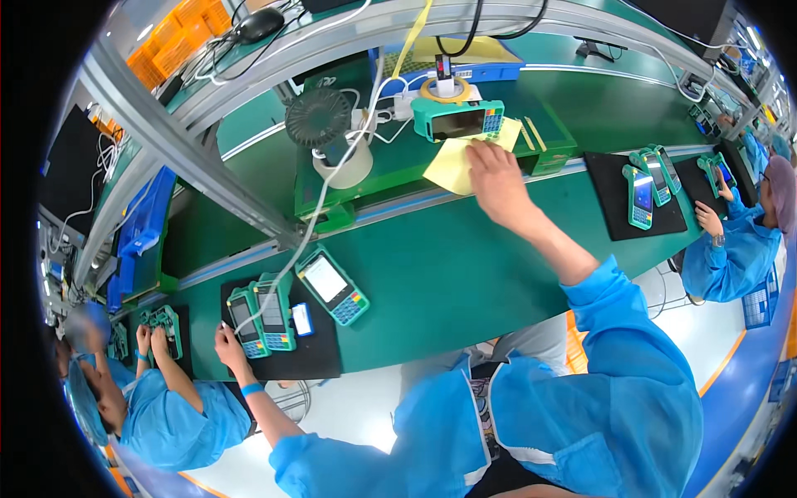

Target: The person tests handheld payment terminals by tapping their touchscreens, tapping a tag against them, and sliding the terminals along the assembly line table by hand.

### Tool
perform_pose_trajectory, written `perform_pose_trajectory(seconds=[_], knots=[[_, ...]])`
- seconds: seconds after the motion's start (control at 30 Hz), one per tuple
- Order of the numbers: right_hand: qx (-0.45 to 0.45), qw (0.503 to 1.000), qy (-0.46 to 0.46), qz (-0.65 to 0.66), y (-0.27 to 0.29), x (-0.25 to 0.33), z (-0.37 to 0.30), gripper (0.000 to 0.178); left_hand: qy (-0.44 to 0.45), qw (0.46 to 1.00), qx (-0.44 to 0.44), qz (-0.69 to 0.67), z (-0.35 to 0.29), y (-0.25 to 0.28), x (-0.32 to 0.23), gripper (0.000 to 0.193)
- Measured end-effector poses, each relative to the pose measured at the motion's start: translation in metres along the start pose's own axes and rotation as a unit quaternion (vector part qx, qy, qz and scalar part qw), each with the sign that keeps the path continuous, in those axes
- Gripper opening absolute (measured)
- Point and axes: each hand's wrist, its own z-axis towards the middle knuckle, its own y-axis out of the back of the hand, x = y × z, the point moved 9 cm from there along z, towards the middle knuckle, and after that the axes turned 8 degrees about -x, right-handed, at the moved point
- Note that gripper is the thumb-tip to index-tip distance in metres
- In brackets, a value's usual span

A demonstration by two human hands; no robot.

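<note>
My left hand (228, 347) is at the left on a black mat, its fingers closed on the end of a thin white cable (320, 199) that hangs down from above. Beside it, two teal-cased payment terminals (271, 312) lie on the mat, with a small white-and-blue item (302, 319) near them. Another payment terminal (332, 286), its screen lit, lies just right of these. My right hand (498, 184) reaches forward, palm down, fingers extended over a yellow sheet (448, 166). Directly behind it, a payment terminal (458, 121) rests sideways on a green platform.
A dark fan (319, 116) on a white base stands left of the platform. Payment terminals (641, 197) lie on a black mat at right, near a co-worker (735, 241). Another co-worker (178, 415) works at left. A metal post (183, 141) slants down to the bench.
</note>
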Motion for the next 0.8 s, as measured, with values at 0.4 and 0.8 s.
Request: perform_pose_trajectory(seconds=[0.4,0.8], knots=[[0.036,0.987,-0.035,0.152,-0.004,-0.029,0.014,0.032,0.003,0.997,0.043,-0.061,-0.132,0.031,-0.166,0.032],[-0.004,0.994,-0.106,-0.029,0.001,-0.065,-0.002,0.044,-0.053,0.991,0.079,-0.096,-0.220,0.027,-0.288,0.020]])
